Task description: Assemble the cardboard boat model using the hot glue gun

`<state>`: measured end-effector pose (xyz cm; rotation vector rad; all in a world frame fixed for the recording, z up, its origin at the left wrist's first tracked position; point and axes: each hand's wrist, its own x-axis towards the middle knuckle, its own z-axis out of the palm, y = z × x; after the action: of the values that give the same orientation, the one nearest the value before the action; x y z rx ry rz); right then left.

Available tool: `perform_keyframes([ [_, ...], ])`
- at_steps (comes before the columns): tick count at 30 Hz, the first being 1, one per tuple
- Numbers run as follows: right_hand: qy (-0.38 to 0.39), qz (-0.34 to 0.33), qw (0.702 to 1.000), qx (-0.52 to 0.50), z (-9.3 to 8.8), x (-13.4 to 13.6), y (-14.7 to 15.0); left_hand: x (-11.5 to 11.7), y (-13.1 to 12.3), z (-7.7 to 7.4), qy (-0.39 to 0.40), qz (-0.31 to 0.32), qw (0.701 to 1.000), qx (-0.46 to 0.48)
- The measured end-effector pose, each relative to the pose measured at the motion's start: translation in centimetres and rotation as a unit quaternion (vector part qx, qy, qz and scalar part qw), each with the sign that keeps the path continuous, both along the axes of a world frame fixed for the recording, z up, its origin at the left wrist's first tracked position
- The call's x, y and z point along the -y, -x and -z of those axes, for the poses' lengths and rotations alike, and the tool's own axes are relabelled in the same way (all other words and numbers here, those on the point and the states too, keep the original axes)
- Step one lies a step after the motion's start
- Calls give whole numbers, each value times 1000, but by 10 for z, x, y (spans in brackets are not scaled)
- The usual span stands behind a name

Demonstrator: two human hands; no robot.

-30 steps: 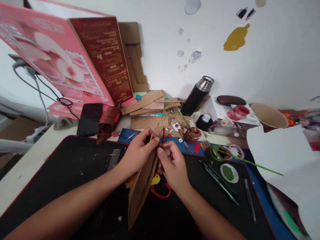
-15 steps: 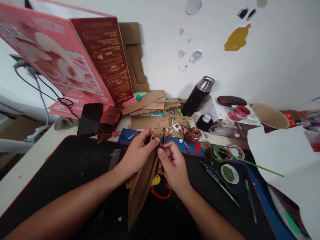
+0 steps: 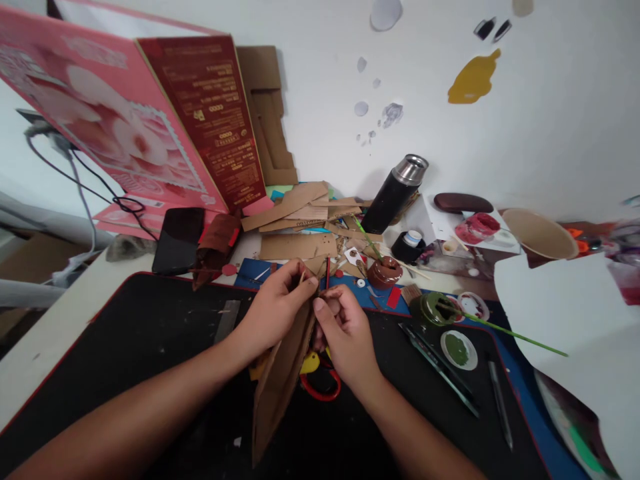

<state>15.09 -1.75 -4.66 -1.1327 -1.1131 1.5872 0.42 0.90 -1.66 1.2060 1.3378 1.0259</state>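
Pinching tight, the left hand (image 3: 273, 308) and right hand (image 3: 346, 333) hold the top of a cardboard piece (image 3: 279, 383) in the middle of the frame. A hard squeeze could bend it.

A home craft corner, set up on a table (image 3: 45, 333) pushed against a white wall. A black cutting mat (image 3: 150, 333) covers the work area, with cardboard scraps (image 3: 300, 213) heaped behind it. A brown paint pot (image 3: 385, 272), a green paint pot (image 3: 434, 308) and a dish of green paint (image 3: 459, 349) sit to the right, and a yellow paint blot (image 3: 473, 79) marks the wall. The left hand (image 3: 277, 307) holds a cardboard sheet (image 3: 280, 387) on edge. A phone (image 3: 179, 239) and a thermos flask (image 3: 395, 193) point to a private room.
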Motion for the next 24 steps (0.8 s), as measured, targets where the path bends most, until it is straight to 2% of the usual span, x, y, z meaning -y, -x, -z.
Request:
perform_keyframes([
  [24,7,-4,1000,1,2,-1,0,-2,0,3,10,6,1000,3],
])
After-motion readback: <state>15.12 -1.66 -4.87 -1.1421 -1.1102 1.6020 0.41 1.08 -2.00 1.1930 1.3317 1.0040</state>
